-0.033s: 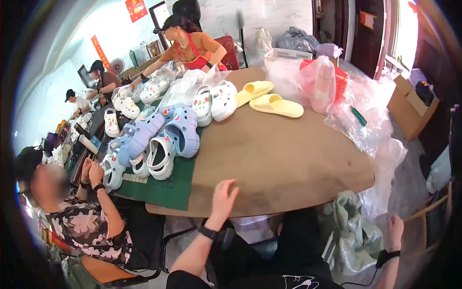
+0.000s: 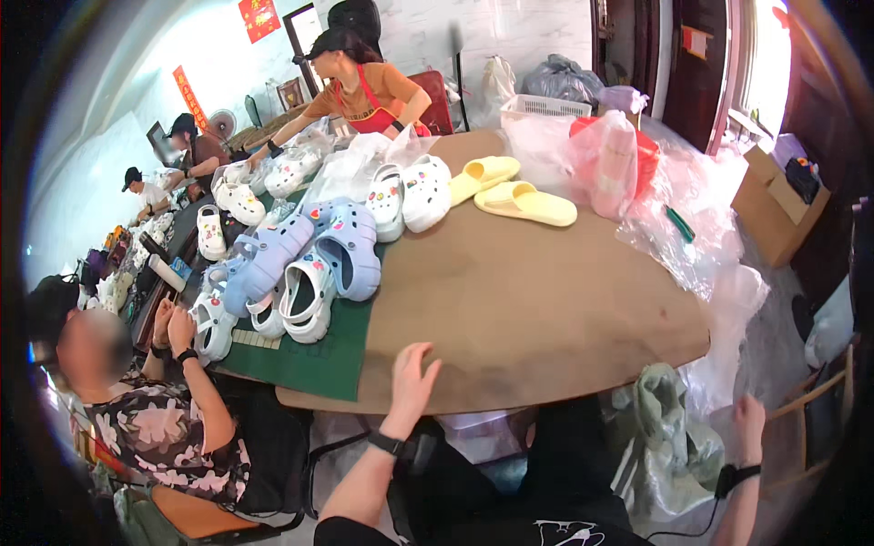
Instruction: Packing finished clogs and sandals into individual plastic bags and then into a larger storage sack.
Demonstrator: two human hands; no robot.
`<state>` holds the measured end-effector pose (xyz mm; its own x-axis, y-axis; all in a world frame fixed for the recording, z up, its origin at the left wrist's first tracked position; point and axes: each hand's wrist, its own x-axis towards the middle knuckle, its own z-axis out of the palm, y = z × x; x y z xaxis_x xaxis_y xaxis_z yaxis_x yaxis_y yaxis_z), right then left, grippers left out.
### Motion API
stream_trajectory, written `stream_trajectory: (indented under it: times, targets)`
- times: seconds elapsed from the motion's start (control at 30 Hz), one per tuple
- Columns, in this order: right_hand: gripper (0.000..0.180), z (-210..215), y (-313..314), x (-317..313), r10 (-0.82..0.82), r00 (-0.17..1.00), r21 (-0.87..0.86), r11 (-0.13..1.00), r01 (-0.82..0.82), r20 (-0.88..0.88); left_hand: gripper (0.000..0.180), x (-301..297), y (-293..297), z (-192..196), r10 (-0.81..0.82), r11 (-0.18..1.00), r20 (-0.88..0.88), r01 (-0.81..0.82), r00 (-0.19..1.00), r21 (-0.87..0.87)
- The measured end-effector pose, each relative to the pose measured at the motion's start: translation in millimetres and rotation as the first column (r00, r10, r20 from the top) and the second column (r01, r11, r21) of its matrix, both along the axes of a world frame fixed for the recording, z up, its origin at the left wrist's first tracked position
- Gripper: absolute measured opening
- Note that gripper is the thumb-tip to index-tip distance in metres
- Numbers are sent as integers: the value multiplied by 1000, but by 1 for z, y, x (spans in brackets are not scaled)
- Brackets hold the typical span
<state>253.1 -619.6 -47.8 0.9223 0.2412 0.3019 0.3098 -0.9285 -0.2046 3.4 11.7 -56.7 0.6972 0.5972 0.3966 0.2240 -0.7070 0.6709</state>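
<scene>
My left hand [image 2: 412, 380] hovers at the near edge of the brown table [image 2: 528, 318], fingers apart, holding nothing. Off the table to the right, my right hand [image 2: 750, 420] has its fingers curled in, and no object shows in it; a grey-green sack [image 2: 669, 437] hangs beside it. Ahead and left of my left hand lie blue clogs [image 2: 350, 259] and white clogs [image 2: 309, 296] with colourful charms, partly on a green mat [image 2: 319, 369]. Two more white clogs [image 2: 425, 193] stand farther back, next to a pair of pale yellow slippers [image 2: 525, 202].
Clear plastic bags [image 2: 674, 246] cover the table's right side, with a green-handled tool [image 2: 679, 224] and a red basket [image 2: 648, 159]. A cardboard box [image 2: 774, 209] stands at the far right. One co-worker [image 2: 168, 423] sits close on my left; others work farther back.
My left hand has shifted slightly left and down. My right hand has risen a little. The footwear stays where it was.
</scene>
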Motion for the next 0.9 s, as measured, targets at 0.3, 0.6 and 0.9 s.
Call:
stream_trajectory:
  times: [0.3, 0.6, 0.9]
  targets:
    - [21, 113, 381, 87, 565, 806, 9, 820, -573, -179, 43, -29, 25, -23, 136, 955, -127, -96, 982, 279]
    - [45, 18, 590, 150, 671, 741, 81, 738, -670, 25, 43, -28, 20, -12, 131, 955, -197, -71, 972, 288]
    - [15, 24, 649, 137, 600, 743, 27, 772, -635, 297, 42, -26, 18, -17, 148, 966, -232, -90, 961, 243]
